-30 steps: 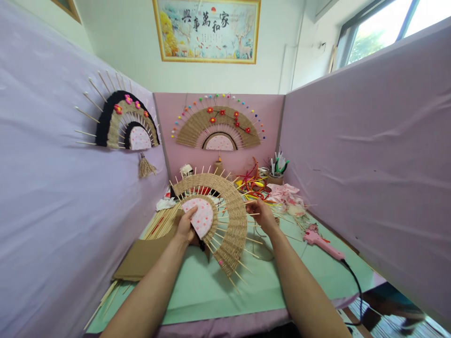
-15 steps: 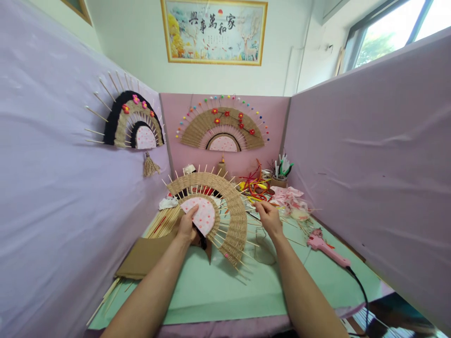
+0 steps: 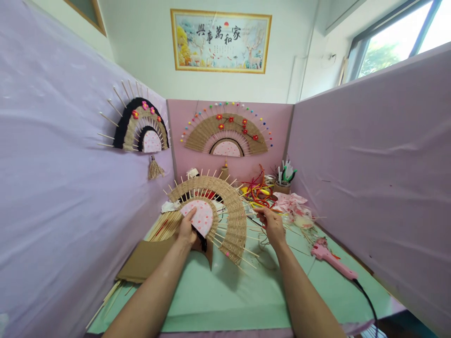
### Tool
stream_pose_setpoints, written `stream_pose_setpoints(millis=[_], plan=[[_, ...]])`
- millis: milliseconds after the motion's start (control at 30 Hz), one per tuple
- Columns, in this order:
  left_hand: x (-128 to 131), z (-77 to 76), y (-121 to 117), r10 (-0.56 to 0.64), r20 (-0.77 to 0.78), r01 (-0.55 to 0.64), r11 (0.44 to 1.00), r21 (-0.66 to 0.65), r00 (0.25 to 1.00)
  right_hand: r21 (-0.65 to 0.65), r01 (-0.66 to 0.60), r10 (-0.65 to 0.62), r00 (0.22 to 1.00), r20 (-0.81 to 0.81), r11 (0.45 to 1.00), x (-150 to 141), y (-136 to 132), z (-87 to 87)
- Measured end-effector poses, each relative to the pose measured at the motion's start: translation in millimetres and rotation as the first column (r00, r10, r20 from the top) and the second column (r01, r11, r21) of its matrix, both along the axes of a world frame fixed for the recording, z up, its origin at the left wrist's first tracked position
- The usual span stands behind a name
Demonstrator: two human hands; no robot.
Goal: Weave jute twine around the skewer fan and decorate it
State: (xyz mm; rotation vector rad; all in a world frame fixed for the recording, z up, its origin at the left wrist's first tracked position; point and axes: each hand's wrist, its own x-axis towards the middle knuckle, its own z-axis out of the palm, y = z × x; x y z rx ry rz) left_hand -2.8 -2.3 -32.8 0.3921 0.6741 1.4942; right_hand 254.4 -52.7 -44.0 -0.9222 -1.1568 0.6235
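Note:
A half-round woven fan [image 3: 237, 220] of tan twine on thin wooden sticks is tilted above the table. My left hand [image 3: 187, 230] grips its pink dotted centre panel [image 3: 202, 217], thumb on the front and fingers hidden behind. Black cord [image 3: 202, 241] hangs below that panel. Just off the fan's right edge, my right hand [image 3: 273, 224] is closed in a pinch near the stick tips. Thin twine [image 3: 268, 251] trails under this hand in a loose loop toward the table; the exact grip on the strand is small and hard to see.
Brown cardboard [image 3: 137, 263] and a bundle of sticks [image 3: 164, 225] lie left. A pink glue gun [image 3: 333, 260] with a cord rests right. Behind are colourful pipe cleaners [image 3: 260, 190], crumpled pink fabric [image 3: 291, 203] and a tool holder [image 3: 283, 187]. Finished fans [image 3: 227, 134] hang on the partitions.
My right hand has turned slightly and shifted a little down beside the fan's edge, and the twine loop below has dropped lower. My left hand keeps its hold. The camera view has tilted slightly.

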Motion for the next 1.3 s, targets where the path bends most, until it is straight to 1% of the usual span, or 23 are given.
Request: stream_pose_setpoints(millis=[67, 100, 167, 267, 333, 500, 600, 633, 700, 767, 833, 900, 1033, 1133, 1200, 1300], plan=[[0.3, -0.1, 0.4, -0.006, 0.003, 0.006, 1.0, -0.015, 1.0, -0.01, -0.093, 0.092, 0.992, -0.086, 0.996, -3.0, 3.5, -3.6], [0.5, -0.2, 0.5, -0.006, 0.005, 0.006, 1.0, -0.023, 1.0, -0.007, -0.127, 0.126, 0.987, -0.101, 0.992, -4.8, 4.6, -5.0], [1.0, -0.4, 0.2, -0.01, 0.015, 0.01, 0.999, -0.032, 1.0, -0.016, -0.177, 0.174, 0.98, -0.091, 0.984, -8.2, 5.4, -6.4], [2.5, 0.3, -1.7, -0.021, 0.03, 0.021, 1.0, -0.023, 0.999, -0.073, -0.26, 0.256, 0.965, -0.055, 0.963, -11.1, 3.7, -5.3], [3.9, 1.4, -3.5, -0.015, 0.034, 0.015, 1.0, -0.011, 0.999, -0.106, -0.298, 0.291, 0.954, -0.072, 0.949, -11.3, 2.3, -3.6], [5.7, 3.7, -5.7, -0.024, 0.037, 0.024, 1.0, 0.0, 0.999, -0.177, -0.309, 0.284, 0.946, -0.153, 0.934, -7.8, 2.7, -1.9], [1.8, 3.2, -6.0, -0.072, 0.009, 0.072, 0.997, 0.03, 0.997, -0.211, -0.3, 0.266, 0.947, -0.178, 0.93, -2.6, 3.0, -0.6], [-0.6, 2.4, -6.3, -0.114, -0.017, 0.114, 0.993, 0.032, 0.993, -0.212, -0.296, 0.257, 0.947, -0.191, 0.931, -0.3, 2.6, 0.2], [-6.2, -0.3, -7.5, -0.238, -0.096, 0.24, 0.971, 0.015, 0.967, -0.207, -0.295, 0.25, 0.944, -0.216, 0.933, 5.0, 1.3, 2.4], [-10.8, -3.8, -8.9, -0.374, -0.177, 0.376, 0.926, -0.019, 0.911, -0.211, -0.302, 0.253, 0.939, -0.233, 0.93, 10.3, 0.0, 4.3], [-13.0, -6.9, -9.9, -0.443, -0.223, 0.445, 0.894, -0.041, 0.869, -0.225, -0.313, 0.259, 0.936, -0.237, 0.923, 14.1, -0.7, 5.2], [-12.3, -8.6, -10.0, -0.439, -0.232, 0.443, 0.896, -0.036, 0.868, -0.221, -0.329, 0.274, 0.93, -0.246, 0.918, 15.6, -0.5, 5.1], [-8.4, -8.4, -8.1, -0.354, -0.211, 0.368, 0.929, 0.032, 0.911, -0.128, -0.358, 0.312, 0.907, -0.284, 0.925, 13.9, 0.6, 4.7], [-7.4, -6.6, -6.6, -0.305, -0.213, 0.329, 0.94, 0.086, 0.928, -0.114, -0.326, 0.284, 0.917, -0.282, 0.939, 13.5, 1.6, 4.9], [-7.8, -5.5, -5.9, -0.294, -0.221, 0.321, 0.942, 0.098, 0.93, -0.128, -0.249, 0.209, 0.941, -0.268, 0.96, 14.9, 3.4, 4.4], [-8.2, -5.1, -5.1, -0.28, -0.232, 0.308, 0.947, 0.09, 0.931, -0.129, -0.096, 0.063, 0.969, -0.24, 0.987, 17.7, 7.2, 2.3]])
